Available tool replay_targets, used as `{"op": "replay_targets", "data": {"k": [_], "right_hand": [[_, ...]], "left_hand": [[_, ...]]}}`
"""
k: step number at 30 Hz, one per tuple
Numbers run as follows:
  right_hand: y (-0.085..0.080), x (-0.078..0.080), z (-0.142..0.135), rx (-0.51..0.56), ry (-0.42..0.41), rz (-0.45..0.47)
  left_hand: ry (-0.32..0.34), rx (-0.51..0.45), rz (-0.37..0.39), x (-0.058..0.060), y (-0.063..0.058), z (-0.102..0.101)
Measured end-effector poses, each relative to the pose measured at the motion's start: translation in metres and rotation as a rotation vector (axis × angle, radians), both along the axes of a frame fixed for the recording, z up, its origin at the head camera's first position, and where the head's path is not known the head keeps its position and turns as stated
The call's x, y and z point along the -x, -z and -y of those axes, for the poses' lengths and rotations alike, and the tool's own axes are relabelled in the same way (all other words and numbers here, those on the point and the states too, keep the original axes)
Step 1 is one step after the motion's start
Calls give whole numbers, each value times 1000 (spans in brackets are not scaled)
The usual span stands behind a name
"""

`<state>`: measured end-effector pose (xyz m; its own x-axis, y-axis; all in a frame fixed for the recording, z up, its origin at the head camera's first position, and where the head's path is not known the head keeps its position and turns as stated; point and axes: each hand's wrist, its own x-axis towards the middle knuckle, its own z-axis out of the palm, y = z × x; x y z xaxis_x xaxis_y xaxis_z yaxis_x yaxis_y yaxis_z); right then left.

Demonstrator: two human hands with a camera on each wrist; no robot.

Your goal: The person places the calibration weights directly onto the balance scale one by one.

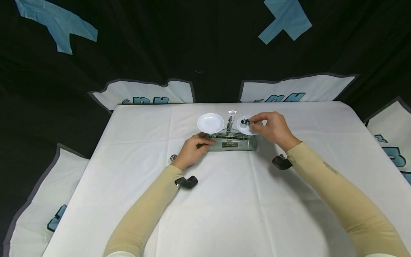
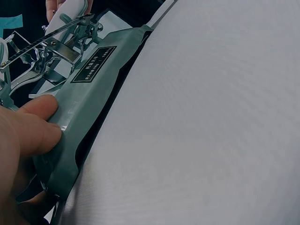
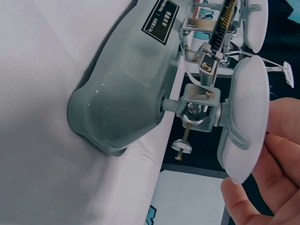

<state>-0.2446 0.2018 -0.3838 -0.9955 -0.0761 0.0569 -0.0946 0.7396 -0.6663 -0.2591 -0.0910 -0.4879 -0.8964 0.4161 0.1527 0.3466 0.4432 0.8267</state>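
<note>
We mark the weights (image 1: 245, 121) just left of the right hand (image 1: 271, 125), clearly the nearer one; its thumb and finger pinch them over the right pan (image 1: 245, 130), touching it or not we can't tell. Scale (image 1: 248, 145) runs lengthwise rightward from the left hand (image 1: 190, 151), which grips its end. White cloth (image 1: 208, 207) under both hands, black curtain (image 1: 192, 53) beyond.

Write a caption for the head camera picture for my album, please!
Left hand grips the green balance scale; right hand pinches a small metal piece at the right pan.
</note>
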Motion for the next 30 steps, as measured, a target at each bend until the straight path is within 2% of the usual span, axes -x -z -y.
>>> {"op": "replay_targets", "data": {"k": [7, 19, 30], "right_hand": [[5, 1, 2, 0, 24, 30], [17, 0, 3, 61, 29, -54], [19, 1, 5, 78, 45, -48]], "left_hand": [[5, -3, -2, -1, -2, 0], [8, 3, 2, 0, 0, 0], [4, -1, -1, -1, -1, 0]]}}
